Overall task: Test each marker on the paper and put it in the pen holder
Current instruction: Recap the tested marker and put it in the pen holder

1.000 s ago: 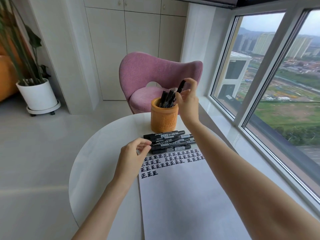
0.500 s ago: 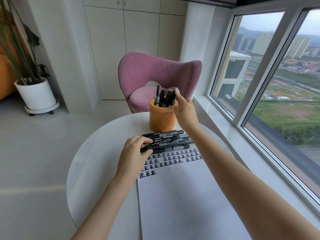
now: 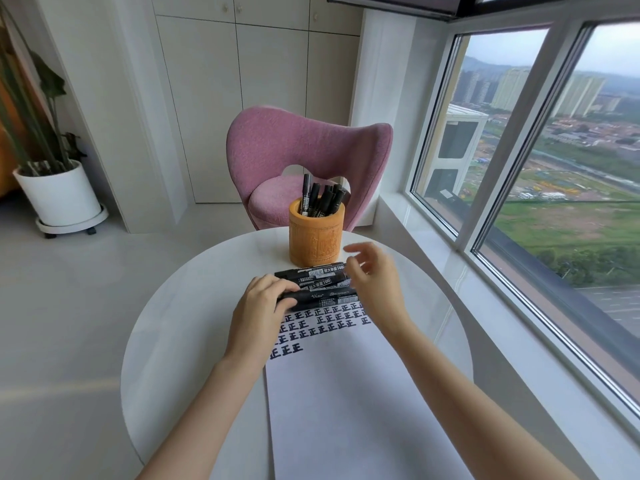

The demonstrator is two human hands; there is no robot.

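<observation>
On the white round table (image 3: 180,323): a long sheet of paper (image 3: 346,393) runs from the near edge toward the far side. Its far end is filled with rows of black test marks.
Pen holder (image 3: 317,233): a carved orange-tan cylinder, upright on the table just past the paper's far end, with the pink chair (image 3: 304,143) behind it.
Markers in the holder (image 3: 320,199): several black ones standing on end and leaning against the rim.
Pile of markers (image 3: 311,273): black with white labels, lying crosswise between the holder's base and the written rows.
Left hand (image 3: 258,317): its fingers are curled over the left end of the nearest marker (image 3: 322,299) and grip it. That marker lies at the front of the pile, along the top row of marks.
Right hand (image 3: 375,282): blurred, fingers spread and loosely bent, with nothing in it. It hovers over the right ends of the pile, beside the holder. Whether it touches a marker cannot be told.
Plant pot (image 3: 59,195): white, on the floor at far left.
Window (image 3: 554,168): along the right side, looking out on buildings and green ground.
</observation>
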